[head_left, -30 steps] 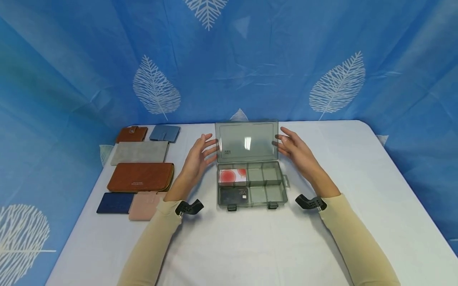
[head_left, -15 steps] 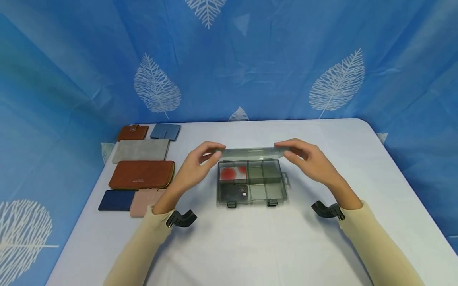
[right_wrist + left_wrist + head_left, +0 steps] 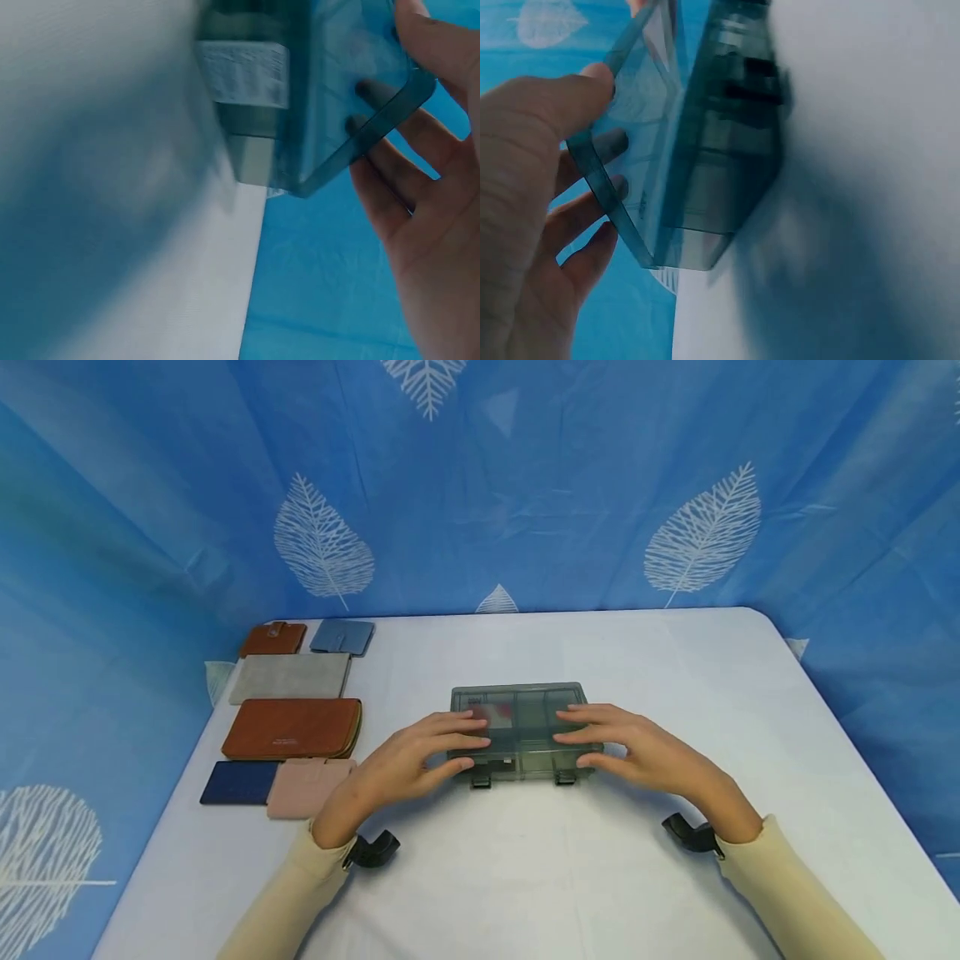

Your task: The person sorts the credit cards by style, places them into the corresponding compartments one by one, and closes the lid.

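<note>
A translucent grey-green compartment box (image 3: 536, 770) sits mid-table, its hinged lid (image 3: 528, 724) lowered over it; the wrist views show the lid tilted, with a gap above the base. My left hand (image 3: 420, 756) holds the lid's left front corner, thumb at the rim and fingers across the outer face. At the right corner, my right hand (image 3: 637, 747) holds it likewise, fingers spread. Through the lid a red-and-white card (image 3: 497, 714) shows in a back left compartment. A dark card (image 3: 501, 766) lies in front of it. Two latches (image 3: 565, 777) hang at the front edge.
Left on the white table (image 3: 570, 877) lie a small brown wallet (image 3: 273, 639), a light-blue wallet (image 3: 342, 637), a grey wallet (image 3: 291, 677), a large brown zip wallet (image 3: 291, 728), a navy wallet (image 3: 238, 782) and a pink wallet (image 3: 306, 788). A blue leaf-print curtain (image 3: 525, 485) stands behind.
The lid has swung from upright, forward and down over the box. Both hands went from its sides to its front corners and came down with it. The wallets stay put.
</note>
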`<state>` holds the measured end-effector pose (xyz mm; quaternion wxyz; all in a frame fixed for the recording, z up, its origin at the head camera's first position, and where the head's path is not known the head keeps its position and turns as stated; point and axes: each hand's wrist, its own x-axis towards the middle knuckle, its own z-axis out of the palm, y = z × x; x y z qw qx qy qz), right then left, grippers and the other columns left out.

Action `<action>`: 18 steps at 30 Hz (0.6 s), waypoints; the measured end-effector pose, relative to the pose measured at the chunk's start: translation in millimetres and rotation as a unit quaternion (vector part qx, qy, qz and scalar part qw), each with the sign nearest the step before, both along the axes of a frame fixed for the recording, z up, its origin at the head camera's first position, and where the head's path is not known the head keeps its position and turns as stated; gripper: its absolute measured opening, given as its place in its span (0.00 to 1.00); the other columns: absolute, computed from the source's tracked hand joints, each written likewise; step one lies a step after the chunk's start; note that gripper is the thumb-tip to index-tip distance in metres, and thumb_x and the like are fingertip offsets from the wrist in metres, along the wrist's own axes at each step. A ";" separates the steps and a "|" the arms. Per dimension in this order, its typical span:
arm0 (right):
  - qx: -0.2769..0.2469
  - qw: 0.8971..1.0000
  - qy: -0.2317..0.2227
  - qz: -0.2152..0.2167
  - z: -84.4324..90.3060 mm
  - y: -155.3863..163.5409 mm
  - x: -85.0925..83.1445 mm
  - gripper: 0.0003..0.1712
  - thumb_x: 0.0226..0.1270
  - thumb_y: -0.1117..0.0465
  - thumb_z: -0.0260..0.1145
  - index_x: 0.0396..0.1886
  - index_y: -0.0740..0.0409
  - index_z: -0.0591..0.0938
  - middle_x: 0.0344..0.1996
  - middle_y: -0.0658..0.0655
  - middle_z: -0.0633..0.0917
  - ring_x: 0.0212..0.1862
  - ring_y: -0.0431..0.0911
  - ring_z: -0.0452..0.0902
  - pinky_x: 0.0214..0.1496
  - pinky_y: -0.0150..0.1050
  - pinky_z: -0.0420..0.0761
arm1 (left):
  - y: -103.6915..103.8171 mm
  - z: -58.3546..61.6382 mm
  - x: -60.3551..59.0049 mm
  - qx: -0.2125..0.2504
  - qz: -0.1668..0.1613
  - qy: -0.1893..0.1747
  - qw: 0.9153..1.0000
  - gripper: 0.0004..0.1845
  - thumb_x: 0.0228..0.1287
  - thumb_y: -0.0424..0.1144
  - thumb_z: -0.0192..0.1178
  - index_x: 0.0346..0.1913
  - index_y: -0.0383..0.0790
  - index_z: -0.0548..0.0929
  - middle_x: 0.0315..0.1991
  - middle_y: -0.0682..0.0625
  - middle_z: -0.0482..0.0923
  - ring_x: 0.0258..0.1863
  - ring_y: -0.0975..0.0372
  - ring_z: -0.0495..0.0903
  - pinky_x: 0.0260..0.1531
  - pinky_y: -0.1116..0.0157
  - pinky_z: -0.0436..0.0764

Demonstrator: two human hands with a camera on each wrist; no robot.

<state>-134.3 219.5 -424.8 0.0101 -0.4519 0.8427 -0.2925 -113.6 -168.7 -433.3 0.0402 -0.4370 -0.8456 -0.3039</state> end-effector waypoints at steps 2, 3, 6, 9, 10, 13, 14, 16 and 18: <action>0.006 1.000 0.012 0.003 -4.4 -2.8 -0.6 0.29 0.69 0.63 0.78 0.69 0.45 0.86 0.76 0.58 0.77 0.78 0.58 0.69 0.71 0.62 0.74 | 0.1 -3.1 -1.9 -0.015 -0.001 0.008 1.000 0.21 0.76 0.38 0.68 0.69 0.45 0.86 0.75 0.46 0.77 0.78 0.50 0.70 0.76 0.47 0.70; 0.010 1.000 0.016 0.001 -6.5 -3.9 -0.7 0.29 0.69 0.62 0.78 0.69 0.45 0.86 0.76 0.58 0.77 0.78 0.59 0.69 0.71 0.63 0.73 | 0.1 -4.8 -2.7 -0.022 -0.001 0.010 1.000 0.21 0.76 0.39 0.68 0.69 0.46 0.86 0.75 0.46 0.77 0.79 0.50 0.69 0.75 0.47 0.70; 0.017 0.999 0.029 -0.001 -12.9 -6.9 -1.4 0.27 0.68 0.61 0.78 0.67 0.44 0.88 0.75 0.58 0.78 0.77 0.60 0.69 0.71 0.66 0.72 | 0.2 -8.7 -4.0 -0.040 -0.005 0.010 0.999 0.21 0.76 0.38 0.69 0.69 0.48 0.86 0.76 0.46 0.75 0.80 0.48 0.67 0.72 0.47 0.75; 0.023 0.999 0.036 -0.003 -16.7 -9.3 -1.7 0.26 0.68 0.59 0.79 0.65 0.42 0.89 0.75 0.58 0.78 0.77 0.61 0.69 0.71 0.68 0.71 | 0.0 -11.2 -3.7 -0.051 -0.005 0.013 0.999 0.21 0.75 0.37 0.70 0.68 0.51 0.87 0.76 0.46 0.75 0.80 0.48 0.67 0.67 0.49 0.80; 0.023 0.999 0.036 -0.004 -17.5 -10.0 -1.8 0.26 0.67 0.59 0.79 0.65 0.43 0.89 0.74 0.58 0.79 0.77 0.61 0.70 0.71 0.68 0.71 | -0.1 -11.7 -3.6 -0.054 -0.004 0.014 0.998 0.21 0.74 0.37 0.70 0.68 0.52 0.87 0.77 0.47 0.75 0.80 0.48 0.67 0.65 0.49 0.81; 0.022 0.999 0.032 -0.007 -18.4 -11.6 -1.8 0.25 0.67 0.59 0.80 0.63 0.43 0.90 0.74 0.58 0.79 0.76 0.61 0.70 0.72 0.69 0.70 | -0.1 -12.9 -3.3 -0.059 -0.001 0.020 0.998 0.21 0.74 0.37 0.70 0.67 0.53 0.88 0.77 0.47 0.74 0.79 0.48 0.67 0.62 0.51 0.84; 0.023 0.999 0.030 -0.008 -18.6 -12.0 -1.7 0.24 0.67 0.59 0.80 0.63 0.44 0.90 0.74 0.58 0.79 0.76 0.61 0.70 0.72 0.69 0.70 | 0.0 -13.5 -3.4 -0.060 -0.002 0.022 0.998 0.21 0.74 0.37 0.70 0.67 0.53 0.88 0.77 0.48 0.74 0.79 0.48 0.68 0.61 0.51 0.84; 0.027 0.999 0.025 -0.010 -18.6 -12.7 -1.1 0.25 0.66 0.59 0.81 0.62 0.44 0.90 0.74 0.58 0.79 0.76 0.61 0.69 0.72 0.69 0.70 | -0.1 -14.5 -3.5 -0.063 -0.002 0.023 0.998 0.21 0.75 0.37 0.70 0.67 0.54 0.88 0.77 0.48 0.74 0.79 0.48 0.68 0.60 0.51 0.85; 0.037 0.999 0.024 -0.013 -18.6 -13.6 -0.1 0.27 0.64 0.59 0.82 0.63 0.43 0.90 0.75 0.58 0.78 0.76 0.61 0.69 0.72 0.68 0.71 | -0.2 -15.4 -3.5 -0.063 -0.005 0.023 0.998 0.22 0.74 0.37 0.71 0.67 0.53 0.88 0.77 0.47 0.74 0.78 0.48 0.68 0.59 0.51 0.85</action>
